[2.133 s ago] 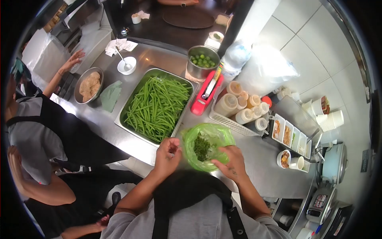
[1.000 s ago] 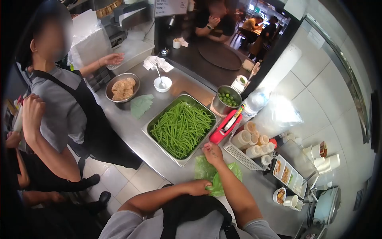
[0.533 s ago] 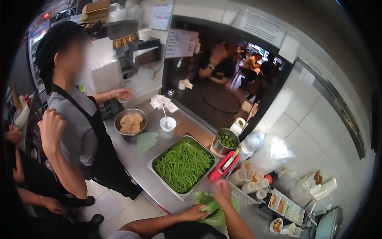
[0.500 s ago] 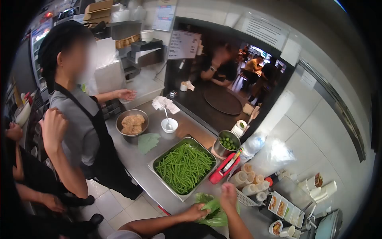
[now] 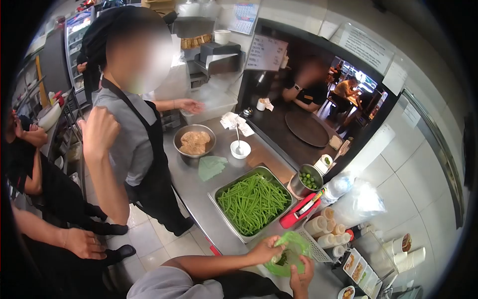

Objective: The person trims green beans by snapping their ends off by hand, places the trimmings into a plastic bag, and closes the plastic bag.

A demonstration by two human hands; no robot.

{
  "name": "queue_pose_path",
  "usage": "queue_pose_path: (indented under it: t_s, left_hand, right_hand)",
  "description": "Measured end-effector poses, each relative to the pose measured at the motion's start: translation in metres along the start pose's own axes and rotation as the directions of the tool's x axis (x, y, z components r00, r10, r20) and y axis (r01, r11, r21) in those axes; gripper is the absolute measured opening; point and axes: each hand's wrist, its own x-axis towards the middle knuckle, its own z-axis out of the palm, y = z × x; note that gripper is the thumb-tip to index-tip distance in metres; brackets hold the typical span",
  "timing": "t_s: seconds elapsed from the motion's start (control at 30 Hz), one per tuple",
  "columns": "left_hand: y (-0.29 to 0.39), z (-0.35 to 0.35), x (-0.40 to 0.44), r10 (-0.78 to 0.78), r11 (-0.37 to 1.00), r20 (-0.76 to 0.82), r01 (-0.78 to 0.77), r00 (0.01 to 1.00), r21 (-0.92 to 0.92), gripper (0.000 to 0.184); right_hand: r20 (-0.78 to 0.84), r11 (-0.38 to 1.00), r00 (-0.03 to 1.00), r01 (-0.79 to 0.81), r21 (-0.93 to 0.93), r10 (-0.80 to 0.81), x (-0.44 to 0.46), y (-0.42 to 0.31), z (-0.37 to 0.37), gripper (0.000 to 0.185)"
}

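Note:
A translucent green plastic bag (image 5: pixel 285 266) is held low in front of me with its mouth open. My left hand (image 5: pixel 266 250) is closed on the left side of its rim. On the bag's right edge, my right hand (image 5: pixel 301 277) is closed with the thumb up. Something dark green shows inside, too small to name. Just beyond the bag stands a steel tray (image 5: pixel 238 236) heaped with green beans (image 5: pixel 254 202). A red-handled tool (image 5: pixel 298 211) lies right of the tray, by a metal pot (image 5: pixel 300 185) of small green citrus fruits.
A co-worker in a black apron (image 5: pixel 154 164) stands left, one fist raised. Other people are behind. On the counter are a steel bowl (image 5: pixel 212 147), a white bowl (image 5: pixel 240 156) with a spoon, a green sheet (image 5: pixel 211 167), and squeeze bottles (image 5: pixel 314 226).
The view has shifted, so the counter appears farther right. My right hand has come down from above the bag onto its edge, and the bag's mouth is spread wider.

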Motion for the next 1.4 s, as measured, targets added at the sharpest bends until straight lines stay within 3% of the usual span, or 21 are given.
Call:
queue_pose_path:
  t_s: [0.03,0.17,0.2,0.23,0.37,0.43,0.47,0.53,0.57,0.7,0.83,0.9,0.93,1.0,1.07,1.13,1.17,1.23,1.27,1.33,1.4]
  left_hand:
    - [0.006,-0.005,0.000,0.009,0.999,-0.038,-0.007,0.999,0.043,0.013]
    - [0.027,-0.011,-0.017,0.082,0.995,-0.054,-0.078,0.995,0.069,0.015]
    - [0.019,-0.010,-0.019,0.075,0.996,-0.055,-0.072,0.996,0.058,0.015]
    - [0.011,-0.009,-0.020,0.091,0.995,-0.031,-0.090,0.995,0.038,0.017]
    - [0.002,0.008,-0.028,0.106,0.994,0.116,-0.105,0.988,-0.018,0.021]
    - [0.007,0.013,-0.032,0.083,0.978,0.292,-0.134,0.953,0.159,0.030]
    - [0.011,0.014,-0.035,0.087,0.978,0.292,-0.137,0.952,0.155,0.030]
    - [0.030,0.018,-0.042,0.161,0.885,0.386,-0.306,0.908,0.352,0.040]
    - [0.028,0.010,-0.037,0.182,0.844,0.443,-0.370,0.878,0.387,0.056]
    - [0.038,-0.006,-0.038,0.492,0.628,0.294,-0.568,0.820,0.532,0.082]
    - [-0.004,-0.008,-0.025,0.446,0.611,0.298,-0.530,0.844,0.588,0.083]
    - [-0.010,0.001,-0.013,0.289,0.725,0.580,-0.569,0.762,0.387,0.079]
    - [-0.015,0.000,-0.013,0.289,0.725,0.585,-0.572,0.758,0.384,0.079]
    - [-0.043,-0.009,-0.013,0.312,0.858,0.448,-0.451,0.838,0.247,0.043]
    - [-0.124,-0.014,0.021,0.483,0.770,0.459,-0.612,0.745,0.182,0.025]
    - [-0.052,-0.012,-0.015,0.078,0.921,0.421,-0.227,0.904,0.316,0.025]
    - [-0.039,-0.015,-0.017,-0.114,0.905,0.371,-0.057,0.922,0.421,0.022]
    - [-0.039,-0.019,-0.022,-0.029,0.913,0.327,-0.108,0.945,0.393,0.024]
    - [-0.038,-0.022,-0.023,0.062,0.916,0.275,-0.164,0.959,0.366,0.026]
    - [-0.004,-0.026,-0.028,-0.006,0.870,0.256,-0.122,0.967,0.478,0.025]
    - [0.009,-0.026,-0.030,-0.087,0.810,0.225,-0.063,0.970,0.582,0.024]
  right_hand:
    - [-0.042,0.964,0.979,0.188,-0.186,-0.199,-0.006,0.004,-0.011,0.067]
    - [-0.147,0.936,0.979,0.081,-0.342,-0.138,-0.026,0.008,-0.018,0.100]
    - [-0.121,0.992,0.985,-0.113,0.064,0.120,-0.028,0.007,-0.010,0.108]
    - [0.000,0.841,0.940,-0.305,0.447,0.341,-0.027,0.001,-0.003,0.116]
    - [0.195,0.817,0.965,-0.254,0.518,0.177,-0.013,-0.039,0.029,0.122]
    - [0.148,0.843,0.902,-0.433,0.319,0.406,-0.006,-0.048,0.041,0.098]
    - [0.147,0.846,0.903,-0.430,0.316,0.404,-0.009,-0.029,0.040,0.098]
    - [0.286,0.925,0.932,-0.296,0.240,0.224,-0.005,0.001,0.033,0.056]
    - [0.104,0.944,0.976,-0.212,0.253,0.191,-0.005,-0.005,0.027,0.025]
    - [-0.040,0.900,0.941,-0.310,0.306,0.337,0.026,-0.063,-0.008,0.021]
    - [0.108,0.822,0.942,-0.330,0.465,0.317,0.035,-0.084,-0.001,0.026]
    - [0.208,0.745,0.925,-0.378,0.549,0.316,0.033,-0.088,0.014,0.028]
    - [0.281,0.720,0.909,-0.416,0.556,0.308,0.033,-0.092,0.023,0.029]
    - [0.350,0.693,0.889,-0.451,0.562,0.295,0.041,-0.100,0.025,0.030]
    - [0.269,0.661,0.879,-0.474,0.582,0.393,0.051,-0.112,0.016,0.024]
    - [0.025,0.790,0.973,-0.201,0.579,0.229,0.065,-0.075,-0.007,0.037]
    - [0.012,0.556,0.955,-0.181,0.811,0.295,0.081,-0.096,-0.026,0.044]
    - [-0.259,0.650,0.940,0.054,0.758,0.224,0.098,-0.093,-0.071,0.056]
    - [-0.256,0.648,0.942,0.057,0.759,0.217,0.100,-0.108,-0.075,0.056]
    - [-0.657,0.934,0.742,0.317,0.165,-0.136,0.098,-0.144,-0.078,0.058]
    - [-0.016,0.879,0.879,0.476,-0.002,-0.476,0.079,-0.171,-0.059,0.064]
